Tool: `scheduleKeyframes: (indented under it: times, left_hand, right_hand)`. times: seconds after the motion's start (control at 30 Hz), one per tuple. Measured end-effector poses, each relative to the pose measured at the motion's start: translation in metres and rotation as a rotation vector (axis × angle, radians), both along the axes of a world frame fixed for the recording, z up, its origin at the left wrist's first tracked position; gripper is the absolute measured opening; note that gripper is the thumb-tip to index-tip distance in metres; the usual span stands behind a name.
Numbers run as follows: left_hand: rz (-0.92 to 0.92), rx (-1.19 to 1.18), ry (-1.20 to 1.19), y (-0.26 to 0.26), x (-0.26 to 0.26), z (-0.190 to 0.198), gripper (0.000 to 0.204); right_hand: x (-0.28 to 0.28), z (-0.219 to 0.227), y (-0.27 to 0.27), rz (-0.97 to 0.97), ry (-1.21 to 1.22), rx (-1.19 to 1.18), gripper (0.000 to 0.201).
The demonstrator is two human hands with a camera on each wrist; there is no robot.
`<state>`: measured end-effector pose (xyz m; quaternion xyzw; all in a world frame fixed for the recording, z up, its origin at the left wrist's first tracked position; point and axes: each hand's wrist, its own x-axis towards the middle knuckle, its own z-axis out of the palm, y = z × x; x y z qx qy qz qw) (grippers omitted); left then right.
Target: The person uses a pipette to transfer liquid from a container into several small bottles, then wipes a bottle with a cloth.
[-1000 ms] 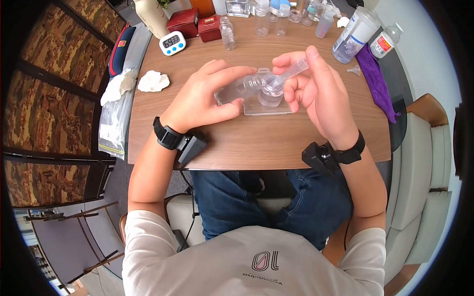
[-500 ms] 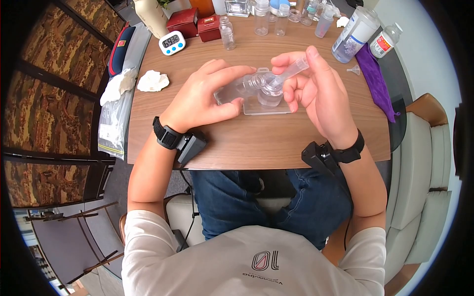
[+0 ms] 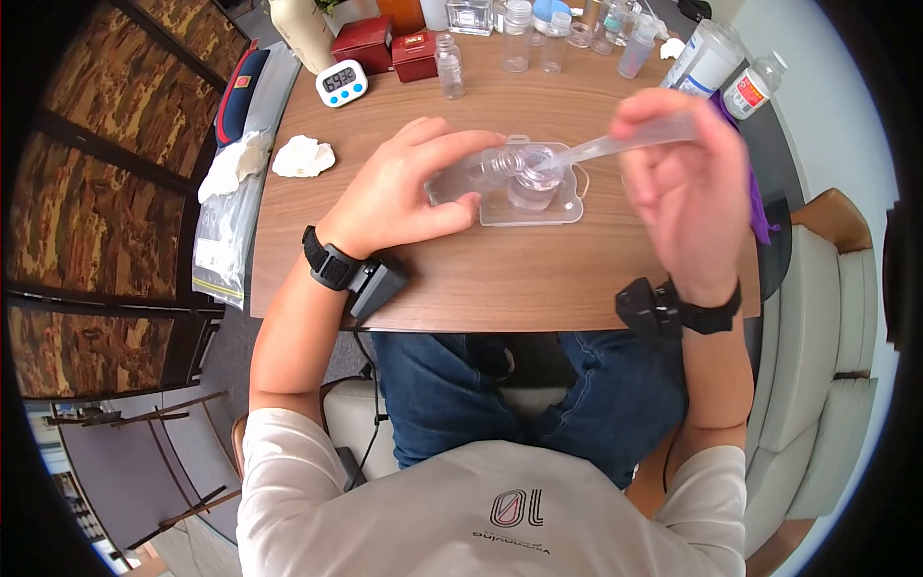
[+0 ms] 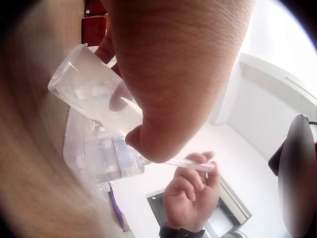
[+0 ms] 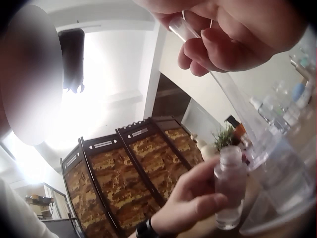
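Note:
My left hand (image 3: 399,188) grips a clear bottle (image 3: 460,180), tilted in the head view, its neck beside a small clear jar (image 3: 532,192) of clear liquid. In the right wrist view the bottle (image 5: 230,196) shows liquid inside, and no cap covers its mouth. The jar stands on a flat clear plastic case (image 3: 529,222). My right hand (image 3: 687,183), blurred, pinches the wide end of a clear, tapering plastic tube (image 3: 615,144). Its thin end reaches the jar's mouth. Thumb and fingertips hold the tube (image 5: 230,91) in the right wrist view.
A crumpled white tissue (image 3: 304,157) and a digital timer (image 3: 342,84) lie left. Behind stand red boxes (image 3: 416,56), an uncapped clear bottle (image 3: 450,67) and several small bottles. A large bottle (image 3: 705,58), a labelled bottle (image 3: 755,87) and a purple cloth (image 3: 760,216) are at right.
My right hand has moved right and turned, laying the tube flatter with its thin end still at the jar. The left hand keeps its grip on the bottle; the head view shifts slightly.

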<state>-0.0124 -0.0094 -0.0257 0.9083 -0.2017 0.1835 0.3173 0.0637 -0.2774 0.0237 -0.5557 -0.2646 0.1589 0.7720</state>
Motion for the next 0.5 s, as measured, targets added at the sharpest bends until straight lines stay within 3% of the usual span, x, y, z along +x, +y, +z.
scheduleKeyframes:
  times: [0.07,0.17,0.5]
  left_hand:
    - [0.002,0.011,0.003,0.001,0.0,0.001,0.052]
    - [-0.003,0.015,0.004,0.0,0.001,0.0,0.052]
    - [-0.01,0.006,0.004,-0.002,0.002,0.002,0.053]
  right_hand:
    - [0.004,0.004,-0.012,-0.023,-0.034,0.209,0.056]
    - [0.005,0.006,-0.017,0.005,-0.005,0.3,0.06]
    - [-0.002,-0.005,0.0,0.02,-0.025,0.183,0.064]
